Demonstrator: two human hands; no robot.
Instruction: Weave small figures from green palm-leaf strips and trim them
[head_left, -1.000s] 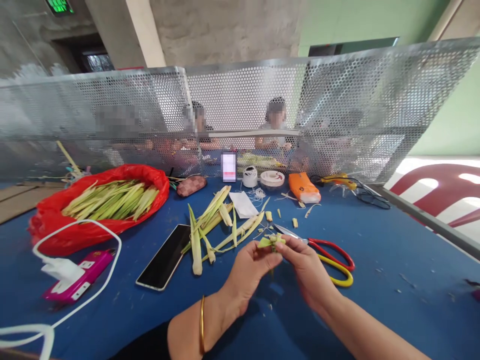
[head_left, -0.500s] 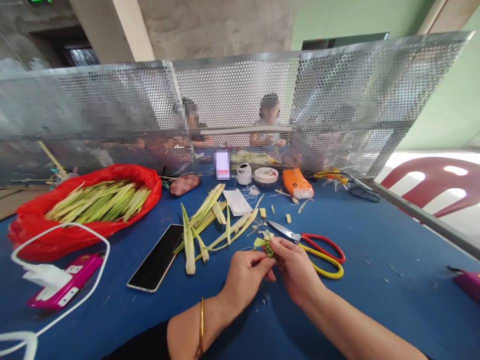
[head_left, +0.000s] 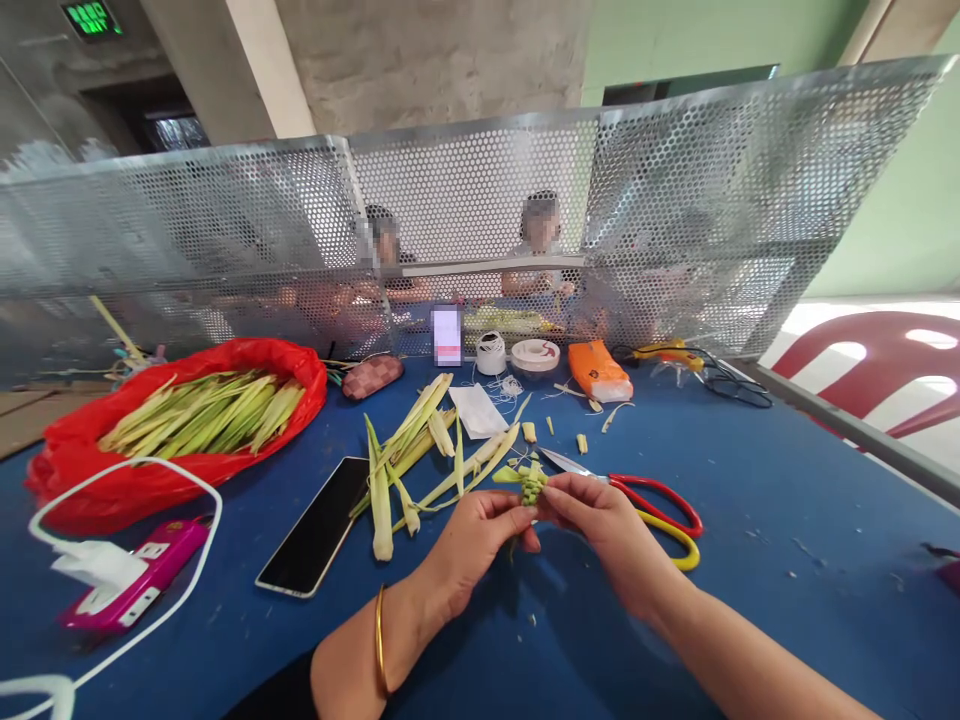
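Between my two hands is a small green braided leaf piece (head_left: 532, 482), with a pale strip end sticking out to its left. My left hand (head_left: 484, 535) pinches its lower left side, a gold bangle on the wrist. Closed on the right side of the piece are the fingertips of my right hand (head_left: 600, 525). Scissors (head_left: 660, 498) with one red and one yellow handle lie behind and right of my right hand, partly covered by it. Pale green leaf strips (head_left: 381, 500) lie loose to the left, with small cut bits (head_left: 581, 443) beyond my hands.
On the blue table (head_left: 810, 480) are a black phone (head_left: 315, 525), a red bag (head_left: 75, 460) of leaf strips, a magenta power strip (head_left: 135, 580) with white cable, a thread spool (head_left: 491, 353), a tape roll (head_left: 535, 355) and an orange packet (head_left: 600, 372). A perforated metal screen (head_left: 465, 180) stands behind; people sit beyond it.
The braided piece has turned and shows more of its woven side, its pale end now pointing left. My hands have risen slightly, still holding it. The whole view has shifted a little.
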